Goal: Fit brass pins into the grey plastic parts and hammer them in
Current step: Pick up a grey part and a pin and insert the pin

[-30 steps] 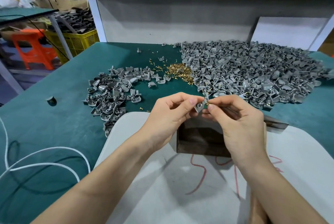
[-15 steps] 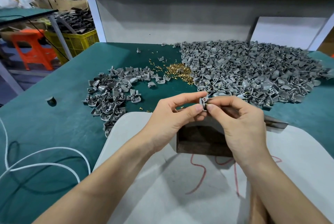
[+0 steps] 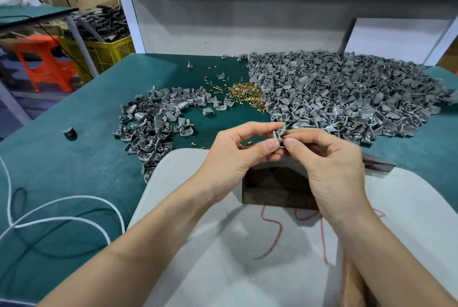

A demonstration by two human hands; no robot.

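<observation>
My left hand point(image 3: 238, 155) pinches a small grey plastic part point(image 3: 278, 134) between thumb and index finger, above a dark metal block point(image 3: 275, 190). My right hand point(image 3: 329, 165) meets it from the right, its thumb and index fingertips pinched against the part; any pin between them is hidden. A little heap of brass pins point(image 3: 247, 95) lies on the green table. A large pile of grey parts point(image 3: 347, 93) spreads at the right, a smaller pile point(image 3: 158, 123) at the left.
A white board point(image 3: 223, 244) lies under the block with red cord point(image 3: 272, 232) on it. A white cable point(image 3: 49, 210) loops at the left. A small dark cylinder point(image 3: 70, 132) stands on the green table point(image 3: 74, 170). An orange stool point(image 3: 44, 64) and yellow crate point(image 3: 104, 51) are beyond.
Both hands have lifted slightly and the grey part has been turned upright between my left thumb and index finger. My right fingertips have stayed pressed against it.
</observation>
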